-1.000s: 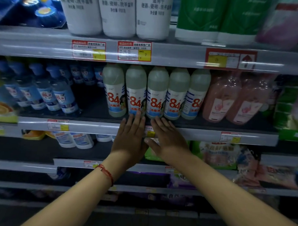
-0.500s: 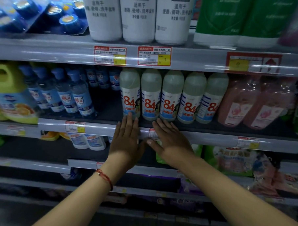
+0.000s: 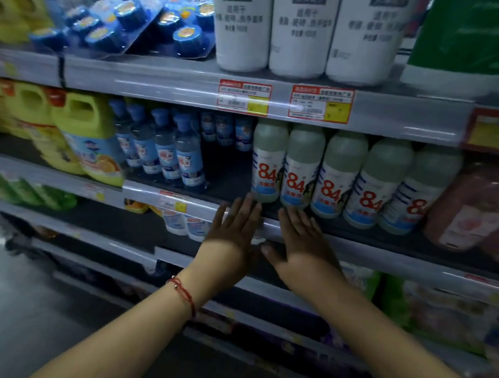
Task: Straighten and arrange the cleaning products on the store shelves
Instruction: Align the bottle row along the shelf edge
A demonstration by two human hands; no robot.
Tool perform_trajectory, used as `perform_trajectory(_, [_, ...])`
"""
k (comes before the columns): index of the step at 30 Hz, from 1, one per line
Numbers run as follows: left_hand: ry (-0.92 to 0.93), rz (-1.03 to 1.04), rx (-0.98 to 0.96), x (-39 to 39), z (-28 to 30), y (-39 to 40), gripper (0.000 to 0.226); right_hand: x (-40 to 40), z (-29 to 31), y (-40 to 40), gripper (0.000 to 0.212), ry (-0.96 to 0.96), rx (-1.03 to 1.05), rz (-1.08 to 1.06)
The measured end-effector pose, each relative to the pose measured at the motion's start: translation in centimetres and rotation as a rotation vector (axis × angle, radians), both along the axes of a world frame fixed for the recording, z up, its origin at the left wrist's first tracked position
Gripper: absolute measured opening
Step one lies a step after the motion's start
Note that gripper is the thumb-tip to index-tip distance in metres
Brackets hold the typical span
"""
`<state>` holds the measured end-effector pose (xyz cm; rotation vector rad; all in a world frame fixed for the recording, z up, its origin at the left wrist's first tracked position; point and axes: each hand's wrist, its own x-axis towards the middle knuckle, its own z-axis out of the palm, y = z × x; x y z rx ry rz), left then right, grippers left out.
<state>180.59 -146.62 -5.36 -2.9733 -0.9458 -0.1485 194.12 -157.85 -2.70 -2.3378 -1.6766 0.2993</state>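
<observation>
On the middle shelf (image 3: 355, 236), from left to right, stood yellow jugs (image 3: 87, 141), a row of clear bottles with blue caps (image 3: 186, 157), a bare gap, a row of five pale bottles marked "84" (image 3: 331, 178) and, at the far right, pink refill pouches (image 3: 476, 216). The "84" bottles stood upright and close together near the shelf's front edge. The left hand (image 3: 235, 231), with a red string bracelet (image 3: 185, 296) at its wrist, lay flat with fingers extended and holding nothing, its fingertips just below the leftmost "84" bottle. The right hand (image 3: 303, 245) was likewise flat and empty, its fingertips at the shelf edge beneath the second bottle. On the shelf above lay blue blister packs (image 3: 141, 27), with three white bottles (image 3: 301, 34) standing to their right.
</observation>
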Motion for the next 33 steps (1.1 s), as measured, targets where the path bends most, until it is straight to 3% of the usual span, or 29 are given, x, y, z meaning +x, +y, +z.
perform_trajectory(6, [0.062, 0.293, 0.112, -7.4, 2.0, 0.3, 0.082, -3.4, 1.8, 0.9, 0.083, 0.052, -0.014, 0.153])
perform_trajectory(10, [0.043, 0.335, 0.162, -12.3, 2.3, 2.8, 0.078, -7.1, 2.2, 3.0, 0.083, 0.08, -0.014, 0.187])
perform_trajectory(17, [0.089, 0.304, 0.086, -16.9, 0.8, 10.6, 0.082, -11.4, 1.7, 9.4, 0.083, 0.088, -0.094, 0.025])
perform_trajectory(26, [0.021, -0.113, 0.108, -19.0, -1.9, 18.4, 0.077, -17.5, -1.7, 15.1, 0.082, 0.064, 0.021, -0.207])
perform_trajectory(33, [-0.016, -0.198, 0.113, -17.9, -3.0, 20.6, 0.082, -18.3, -1.6, 15.8, 0.082, 0.036, 0.015, -0.272])
